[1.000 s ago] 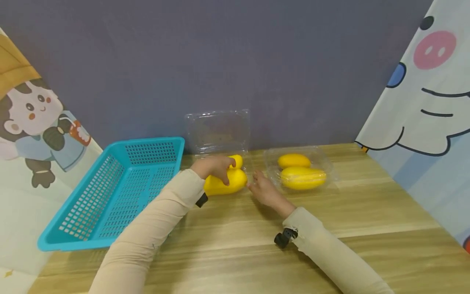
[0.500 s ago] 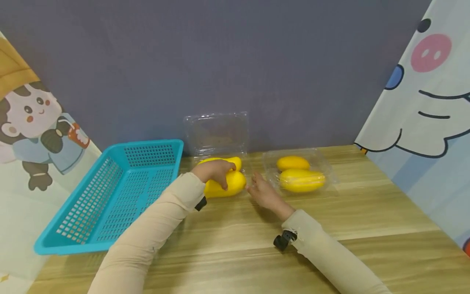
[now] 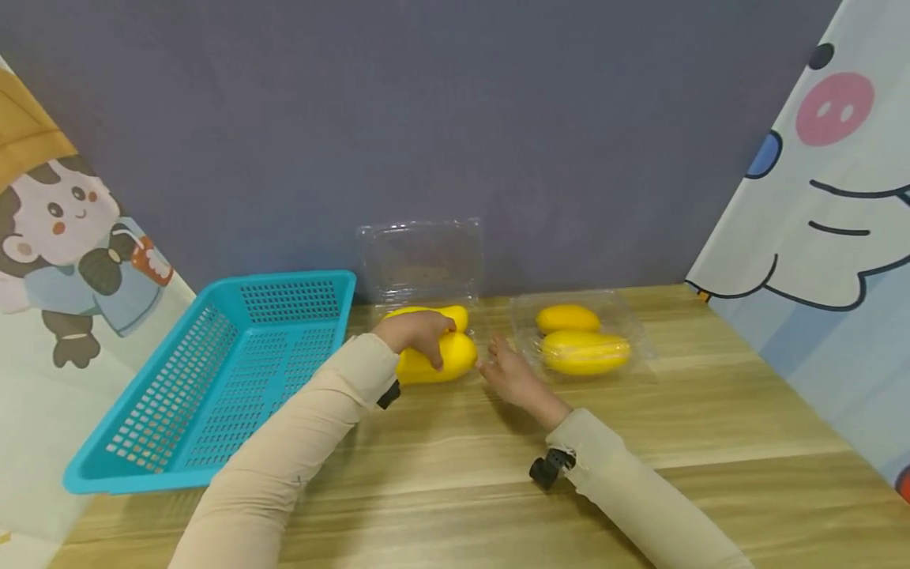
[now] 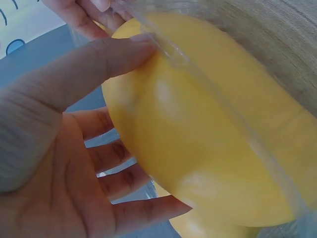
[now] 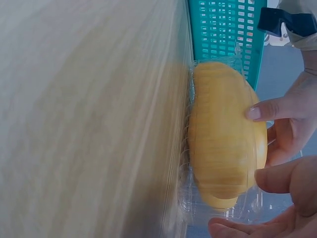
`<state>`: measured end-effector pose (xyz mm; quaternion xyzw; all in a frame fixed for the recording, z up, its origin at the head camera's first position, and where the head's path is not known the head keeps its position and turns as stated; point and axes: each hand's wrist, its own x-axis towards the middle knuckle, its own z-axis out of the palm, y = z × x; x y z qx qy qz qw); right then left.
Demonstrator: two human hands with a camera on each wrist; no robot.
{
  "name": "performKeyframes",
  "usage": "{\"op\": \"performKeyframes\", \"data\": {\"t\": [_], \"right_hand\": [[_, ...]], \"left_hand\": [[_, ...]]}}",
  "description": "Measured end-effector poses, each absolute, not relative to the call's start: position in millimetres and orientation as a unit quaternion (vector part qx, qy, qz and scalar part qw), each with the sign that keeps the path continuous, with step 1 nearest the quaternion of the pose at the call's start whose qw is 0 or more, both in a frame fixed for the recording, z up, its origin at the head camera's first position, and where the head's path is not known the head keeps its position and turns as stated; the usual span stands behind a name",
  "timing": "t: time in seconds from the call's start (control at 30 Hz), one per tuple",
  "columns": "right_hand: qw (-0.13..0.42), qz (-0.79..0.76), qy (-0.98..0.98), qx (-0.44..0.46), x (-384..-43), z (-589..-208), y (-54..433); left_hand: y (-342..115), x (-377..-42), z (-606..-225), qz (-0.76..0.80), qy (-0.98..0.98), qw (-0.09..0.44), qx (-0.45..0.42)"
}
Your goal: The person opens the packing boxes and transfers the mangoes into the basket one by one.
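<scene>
An open clear plastic clamshell box (image 3: pixel 423 257) stands at the back middle of the table, its lid raised against the wall. Two smooth yellow oblong fruits lie in its base, a front one (image 3: pixel 458 357) and a rear one (image 3: pixel 455 316). My left hand (image 3: pixel 419 332) holds the front fruit, the thumb on its near upper side and the fingers curled behind it, as the left wrist view shows. My right hand (image 3: pixel 513 378) is at the box's right end, its thumb and fingers apart, close to the plastic edge. Whether it touches the edge, I cannot tell.
A turquoise plastic basket (image 3: pixel 280 276) stands left of the box. To the right, another clear clamshell (image 3: pixel 633 324) holds two yellow fruits (image 3: pixel 586 352). A grey wall (image 3: pixel 569 142) rises behind the wooden table (image 3: pixel 441 498).
My left hand has moved slightly left and down, showing more of the rear fruit. The right hand stays almost still beside the box.
</scene>
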<state>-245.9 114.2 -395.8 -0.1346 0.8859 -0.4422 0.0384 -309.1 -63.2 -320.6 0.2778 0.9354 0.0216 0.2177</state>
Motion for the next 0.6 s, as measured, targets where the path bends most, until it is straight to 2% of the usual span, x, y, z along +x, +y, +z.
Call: {"op": "performKeyframes", "data": {"t": [0.4, 0.6], "right_hand": [[0.031, -0.438, 0.888, -0.134, -245.4, -398.5, 116.4], [0.032, -0.439, 0.887, -0.139, -244.5, -398.4, 114.6]], "left_hand": [[-61.0, -306.9, -323.7, 0.017, 0.938, 0.221, 0.265], [-63.0, -307.2, -321.2, 0.001, 0.934, 0.207, 0.291]]}}
